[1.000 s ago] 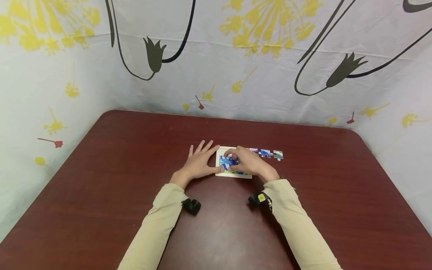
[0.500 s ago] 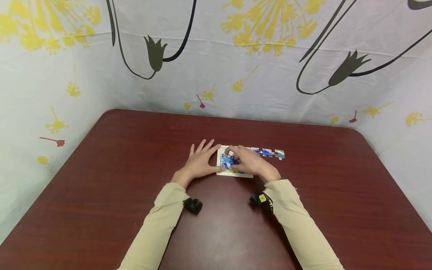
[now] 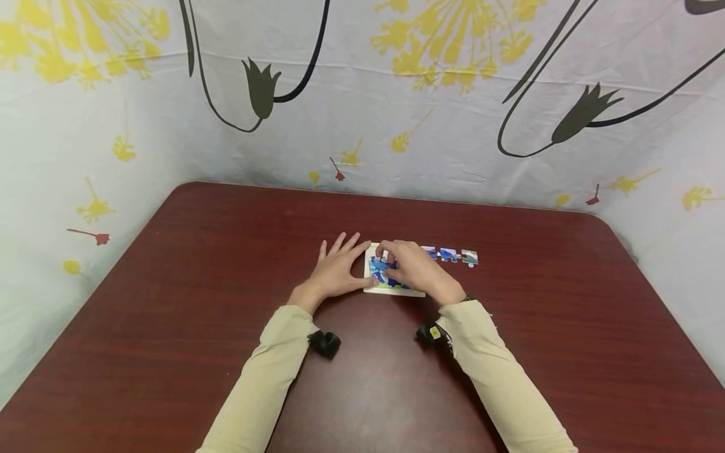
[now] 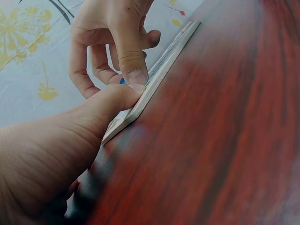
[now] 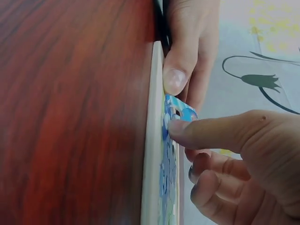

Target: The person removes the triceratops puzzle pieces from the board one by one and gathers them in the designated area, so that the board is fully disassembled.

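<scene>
A shallow puzzle tray (image 3: 396,292) with a pale rim lies mid-table, blue picture pieces (image 3: 378,265) inside it. Along its left side my left hand (image 3: 334,275) rests with fingers spread, the thumb pressing the near left corner of the rim. My right hand (image 3: 419,270) reaches over the tray from the right. Between its thumb and fingers it pinches a blue puzzle piece (image 5: 185,108), which stands tilted up from the tray beside the left thumb in the right wrist view. The right hand hides much of the tray's right half in the head view.
To the right of the tray, puzzle pieces lie in a row: a purple-blue one (image 3: 428,252), a blue one (image 3: 449,255) and a green one (image 3: 469,257). The dark red table (image 3: 538,314) meets a patterned cloth (image 3: 362,113) behind.
My right hand has shifted slightly up and left over the tray, its thumb and index finger lifting a little. The left hand stays in place on the rim.
</scene>
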The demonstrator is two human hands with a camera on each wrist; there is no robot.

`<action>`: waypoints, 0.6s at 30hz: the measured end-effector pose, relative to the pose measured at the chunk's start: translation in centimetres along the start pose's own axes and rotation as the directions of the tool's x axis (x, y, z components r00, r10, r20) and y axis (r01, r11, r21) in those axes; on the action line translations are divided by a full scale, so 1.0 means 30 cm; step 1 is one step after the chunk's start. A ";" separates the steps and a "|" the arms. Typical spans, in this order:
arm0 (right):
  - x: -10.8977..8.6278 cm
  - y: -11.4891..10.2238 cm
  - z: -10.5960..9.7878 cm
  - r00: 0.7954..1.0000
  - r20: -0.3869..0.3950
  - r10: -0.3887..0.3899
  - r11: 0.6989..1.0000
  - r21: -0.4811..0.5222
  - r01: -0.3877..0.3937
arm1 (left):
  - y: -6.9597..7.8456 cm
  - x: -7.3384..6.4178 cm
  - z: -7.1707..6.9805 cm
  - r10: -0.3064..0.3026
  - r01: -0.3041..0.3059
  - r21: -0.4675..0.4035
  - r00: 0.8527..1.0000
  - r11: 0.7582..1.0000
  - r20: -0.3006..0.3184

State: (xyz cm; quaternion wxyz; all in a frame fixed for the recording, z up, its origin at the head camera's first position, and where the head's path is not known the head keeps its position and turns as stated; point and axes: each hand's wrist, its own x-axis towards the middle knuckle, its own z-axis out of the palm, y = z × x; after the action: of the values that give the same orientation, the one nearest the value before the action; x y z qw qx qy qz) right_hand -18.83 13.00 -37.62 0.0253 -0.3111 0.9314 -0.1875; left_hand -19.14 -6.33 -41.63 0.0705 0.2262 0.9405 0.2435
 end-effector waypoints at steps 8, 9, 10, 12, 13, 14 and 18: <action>-0.022 0.020 -0.054 0.999 -0.014 0.036 0.998 0.047 -0.035 | 0.001 0.002 0.001 -0.009 0.009 0.009 1.000 1.000 0.010; -0.031 0.030 -0.069 0.999 -0.032 0.042 0.998 0.051 -0.041 | 0.001 0.002 0.002 -0.008 0.007 0.005 1.000 1.000 0.009; -0.043 0.041 -0.085 0.997 -0.051 0.051 0.997 0.055 -0.048 | 0.001 0.001 0.003 -0.005 0.005 0.001 1.000 1.000 0.006; -0.071 0.072 -0.115 0.994 -0.084 0.075 0.995 0.067 -0.070 | 0.000 0.000 0.005 0.004 -0.004 -0.019 1.000 1.000 -0.005; -0.087 0.089 -0.129 0.992 -0.096 0.088 0.994 0.068 -0.082 | -0.001 -0.001 0.005 0.009 -0.009 -0.025 1.000 1.000 -0.008; -0.104 0.106 -0.141 0.989 -0.105 0.102 0.993 0.066 -0.096 | 0.000 -0.003 0.004 0.016 -0.016 -0.030 1.000 0.999 -0.015; -0.168 0.167 -0.173 0.982 -0.094 0.164 0.985 0.065 -0.158 | 0.002 -0.011 -0.005 0.023 -0.024 -0.041 0.999 0.999 -0.024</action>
State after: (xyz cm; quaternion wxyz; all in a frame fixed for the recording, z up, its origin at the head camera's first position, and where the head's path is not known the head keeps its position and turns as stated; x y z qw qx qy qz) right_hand -18.47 21.40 -34.98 0.0031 -0.2242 0.9479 -0.2265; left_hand -18.86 -6.51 -41.45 0.0612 0.2330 0.9333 0.2664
